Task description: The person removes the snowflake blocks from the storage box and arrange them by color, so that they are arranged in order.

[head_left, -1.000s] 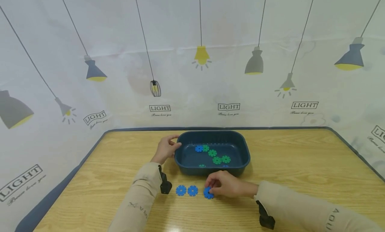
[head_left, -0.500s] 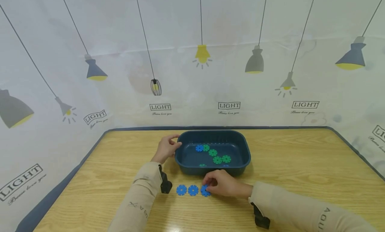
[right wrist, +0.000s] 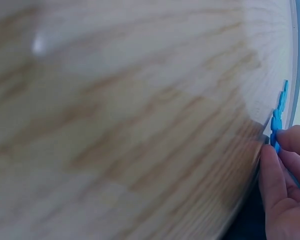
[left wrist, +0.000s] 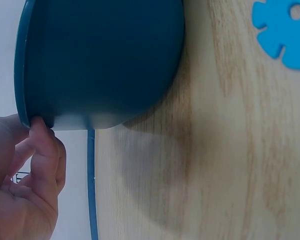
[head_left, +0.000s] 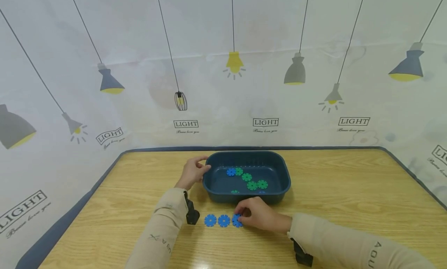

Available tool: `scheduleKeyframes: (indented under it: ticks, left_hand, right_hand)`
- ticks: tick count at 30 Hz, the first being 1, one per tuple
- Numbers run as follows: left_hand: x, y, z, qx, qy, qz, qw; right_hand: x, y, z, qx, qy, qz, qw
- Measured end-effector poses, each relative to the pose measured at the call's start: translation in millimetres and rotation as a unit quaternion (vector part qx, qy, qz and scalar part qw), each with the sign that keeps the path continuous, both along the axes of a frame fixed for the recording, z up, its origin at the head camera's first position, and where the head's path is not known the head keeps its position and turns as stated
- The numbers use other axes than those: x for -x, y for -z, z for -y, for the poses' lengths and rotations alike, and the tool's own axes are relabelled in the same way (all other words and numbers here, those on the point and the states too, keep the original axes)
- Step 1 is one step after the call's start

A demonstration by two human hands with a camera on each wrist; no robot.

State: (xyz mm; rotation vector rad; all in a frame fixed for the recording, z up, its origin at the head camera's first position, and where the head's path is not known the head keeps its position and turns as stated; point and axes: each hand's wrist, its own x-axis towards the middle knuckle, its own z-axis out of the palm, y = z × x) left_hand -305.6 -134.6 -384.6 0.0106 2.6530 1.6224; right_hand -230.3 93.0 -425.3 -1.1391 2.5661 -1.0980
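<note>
My left hand (head_left: 193, 172) pinches the left rim of a dark blue plastic basin (head_left: 241, 197); in the left wrist view, its fingers (left wrist: 44, 150) curl under the rim. In front of the basin, my right hand (head_left: 260, 214) pinches a blue snowflake disc (head_left: 236, 221) between thumb and fingertips, low over the table. To its left two more blue snowflake discs lie flat in a row, a left disc (head_left: 210, 220) and a middle disc (head_left: 224, 221). The right wrist view shows the discs edge-on beyond my right thumb and fingers (right wrist: 272, 175).
Inside the basin lie several green snowflake discs (head_left: 246, 177) and a blue disc (head_left: 231, 171); its front wall partly hides others. The wood-grain table (head_left: 349, 191) ends at a wall sheet (head_left: 223, 106) printed with lamps. Dark camera mounts (head_left: 193, 214) sit at both wrists.
My right hand has slid its blue snowflake disc slightly left, bringing it close to the other two. The left hand and the basin have stayed in place.
</note>
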Motion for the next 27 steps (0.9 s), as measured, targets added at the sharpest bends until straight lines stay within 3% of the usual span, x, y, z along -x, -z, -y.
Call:
scheduleKeyframes:
  ticks: [16, 23, 27]
  left_hand:
    - [1.8, 1.4, 1.5, -0.001, 0.008, -0.011, 0.9999]
    - [0.8, 2.3, 1.7, -0.003, 0.012, -0.011, 0.9999]
    - [-0.3, 0.3, 1.4, -0.003, 0.011, -0.012, 0.9999]
  right_hand:
    - [-4.1, -6.4, -8, 0.0, 0.017, -0.007, 0.9998]
    - [-15.5, -25.8, -13, 0.034, -0.014, 0.017, 0.9992]
    - [-13.9, -44.0, -12, 0.056, -0.01, 0.025, 0.9981]
